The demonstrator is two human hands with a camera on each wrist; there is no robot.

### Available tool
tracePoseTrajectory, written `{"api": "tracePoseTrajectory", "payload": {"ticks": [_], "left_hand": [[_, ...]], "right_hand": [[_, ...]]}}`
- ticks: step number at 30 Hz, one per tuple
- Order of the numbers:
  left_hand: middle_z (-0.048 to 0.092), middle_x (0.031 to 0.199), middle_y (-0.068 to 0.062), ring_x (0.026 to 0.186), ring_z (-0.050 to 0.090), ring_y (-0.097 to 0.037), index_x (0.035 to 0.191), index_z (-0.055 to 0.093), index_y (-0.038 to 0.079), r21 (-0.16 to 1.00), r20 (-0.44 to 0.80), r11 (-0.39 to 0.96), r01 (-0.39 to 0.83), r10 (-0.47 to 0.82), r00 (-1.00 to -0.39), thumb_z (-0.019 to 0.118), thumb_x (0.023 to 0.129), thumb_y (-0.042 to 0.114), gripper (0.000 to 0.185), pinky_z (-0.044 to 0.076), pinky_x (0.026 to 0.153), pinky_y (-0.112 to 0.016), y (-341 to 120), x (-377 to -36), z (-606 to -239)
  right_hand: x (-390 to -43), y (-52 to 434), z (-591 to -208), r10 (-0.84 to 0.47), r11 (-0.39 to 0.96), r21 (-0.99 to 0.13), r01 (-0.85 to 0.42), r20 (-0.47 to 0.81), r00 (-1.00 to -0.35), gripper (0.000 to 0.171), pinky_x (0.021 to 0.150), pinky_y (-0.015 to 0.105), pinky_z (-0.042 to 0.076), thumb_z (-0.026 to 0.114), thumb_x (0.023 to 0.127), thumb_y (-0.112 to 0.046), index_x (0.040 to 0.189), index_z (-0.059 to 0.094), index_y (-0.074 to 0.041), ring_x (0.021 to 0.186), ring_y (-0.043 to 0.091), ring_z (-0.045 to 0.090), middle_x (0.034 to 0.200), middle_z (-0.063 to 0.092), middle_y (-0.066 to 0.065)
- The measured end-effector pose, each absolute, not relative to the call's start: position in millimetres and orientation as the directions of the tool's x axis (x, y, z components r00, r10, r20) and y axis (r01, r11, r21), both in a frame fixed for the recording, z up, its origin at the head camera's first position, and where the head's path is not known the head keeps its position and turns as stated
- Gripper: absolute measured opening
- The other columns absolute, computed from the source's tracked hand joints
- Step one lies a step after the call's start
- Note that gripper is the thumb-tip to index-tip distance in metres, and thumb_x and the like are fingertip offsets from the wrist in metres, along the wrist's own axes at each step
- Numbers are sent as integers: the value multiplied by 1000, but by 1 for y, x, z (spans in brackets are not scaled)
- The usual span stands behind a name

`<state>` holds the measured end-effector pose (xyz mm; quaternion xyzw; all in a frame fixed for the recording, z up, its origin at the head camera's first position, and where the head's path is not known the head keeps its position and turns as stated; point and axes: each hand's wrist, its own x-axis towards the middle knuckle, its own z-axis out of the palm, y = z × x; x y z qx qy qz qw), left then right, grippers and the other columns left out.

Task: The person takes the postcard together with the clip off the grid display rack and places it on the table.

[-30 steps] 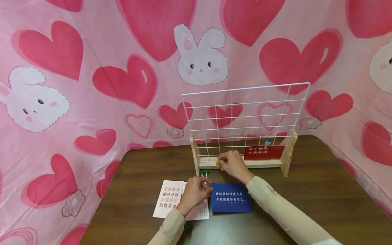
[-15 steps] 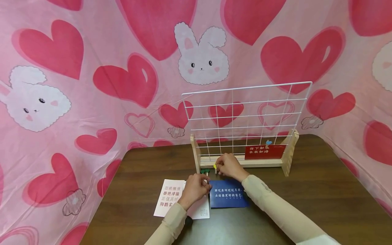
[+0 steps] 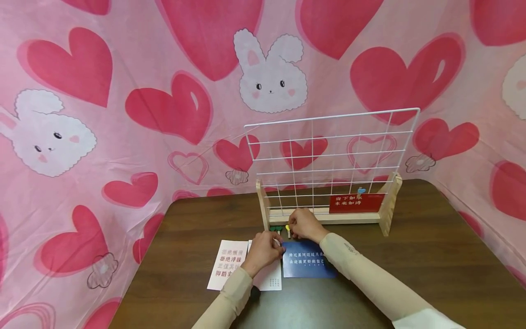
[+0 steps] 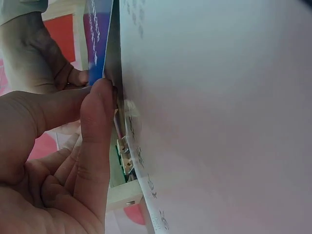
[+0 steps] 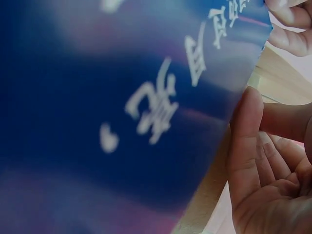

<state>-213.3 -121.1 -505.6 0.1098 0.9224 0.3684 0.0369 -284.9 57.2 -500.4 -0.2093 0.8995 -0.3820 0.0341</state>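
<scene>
Your right hand (image 3: 302, 225) has drawn back from the rack (image 3: 328, 214), pinching a yellow clip (image 3: 288, 228); left hand (image 3: 263, 250) grips the blue card (image 3: 307, 265), near surface's front edge.

both arms – long beige sleeves (image 3: 370, 274), snug cuffs – hands bare
</scene>
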Motion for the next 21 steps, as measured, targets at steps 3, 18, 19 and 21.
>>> {"api": "tracePoseTrajectory", "payload": {"ticks": [3, 18, 19, 21], "left_hand": [[74, 65, -2, 55, 58, -3, 97, 76, 4, 686, 1, 708, 169, 231, -973, 82, 85, 7, 14, 44, 53, -20, -121, -214, -507], [73, 67, -4, 52, 63, -5, 99, 74, 1, 701, -45, 701, 132, 229, -972, 80, 88, 5, 13, 46, 50, -19, -118, -216, -504], [72, 66, -4, 52, 63, -5, 98, 74, 1, 701, -47, 701, 131, 228, -972, 79, 88, 5, 12, 46, 50, -19, -118, -217, -504], [72, 66, -4, 51, 63, -4, 97, 74, 1, 699, -51, 703, 130, 230, -972, 79, 88, 4, 11, 47, 49, -19, -118, -217, -505]], "right_hand": [[-286, 57, -502, -397, 628, -697, -345, 93, -913, 19, 43, 22, 50, 66, 87, 3, 73, 76, -4, 41, 4, 59, 55, 69, 2], [-286, 58, -501, -391, 703, -586, -402, 152, -908, 24, 53, 24, 44, 70, 86, -1, 65, 76, -11, 46, 6, 57, 49, 64, -6], [-286, 59, -501, -392, 705, -582, -407, 159, -906, 24, 55, 25, 45, 70, 86, -1, 66, 76, -11, 47, 6, 57, 49, 64, -6], [-285, 60, -500, -387, 707, -583, -400, 155, -909, 21, 57, 26, 47, 71, 87, -2, 69, 78, -10, 48, 7, 57, 50, 64, -6]]}}
